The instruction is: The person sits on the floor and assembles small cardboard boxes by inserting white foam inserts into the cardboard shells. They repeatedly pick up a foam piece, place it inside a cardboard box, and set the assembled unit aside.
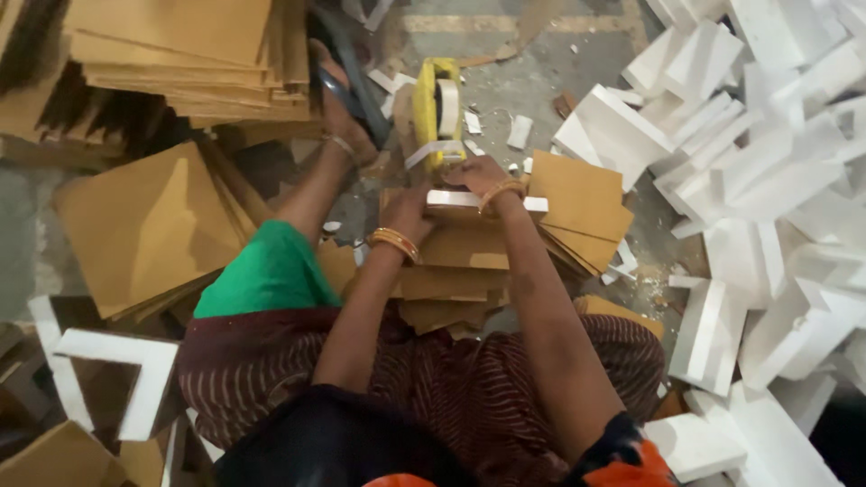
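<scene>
A person sitting on the floor [541, 81] bends over a pile of brown cardboard sheets [469, 261] at the centre of the frame. The right hand [478, 171] is clenched around the handle of a yellow tape dispenser [433, 108], which stands just above the pile with its white roll of tape showing and a strip of tape trailing from it. The left hand [410, 212] presses down on a flat package [460, 206] lying on top of the pile, fingers curled over its near edge; a white foam strip runs along the package's upper side. Both wrists carry gold bangles.

White foam blocks [767, 171] lie heaped down the right side of the frame. A tall stack of cardboard sheets [189, 54] fills the upper left, and looser brown sheets [144, 225] lean at centre left. White L-shaped foam corner pieces [126, 370] sit at lower left. A bare foot [347, 126] with an anklet rests beside the dispenser.
</scene>
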